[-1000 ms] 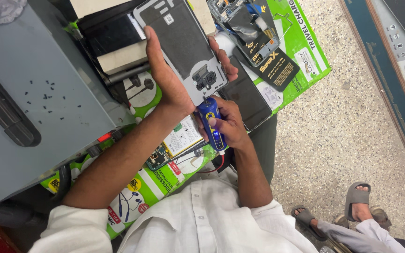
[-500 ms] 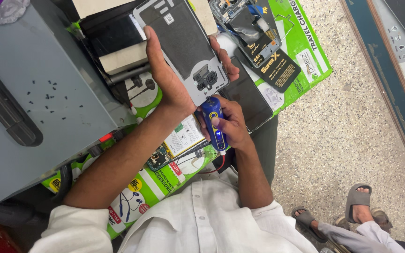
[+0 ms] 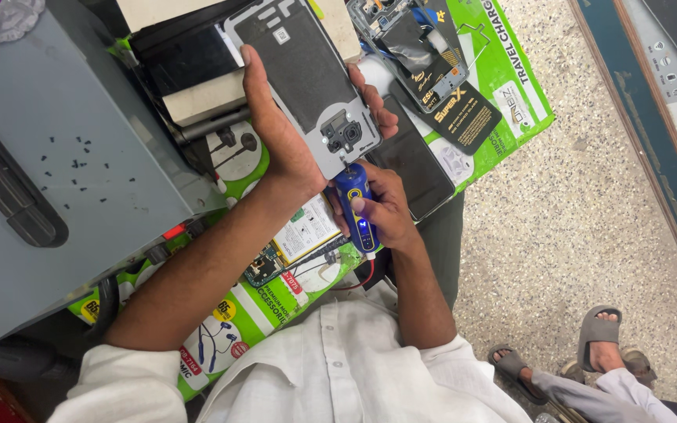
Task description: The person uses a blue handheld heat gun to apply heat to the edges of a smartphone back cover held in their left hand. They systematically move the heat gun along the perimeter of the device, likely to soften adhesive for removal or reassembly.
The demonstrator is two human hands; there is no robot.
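Left hand (image 3: 287,145) clamps the phone back (image 3: 307,82) steady above the bench, right hand (image 3: 385,215) wraps the blue driver (image 3: 356,205) with its tip at the camera cutout, so keep it square, press lightly, and let nothing slip.

Bright, even overhead light fills the scene, with only soft shadows under the forearms. Mild glare sits on the phone's dark back panel (image 3: 307,74) above the grip. Focus is sharp centrally; edges bend slightly with wide-angle distortion.
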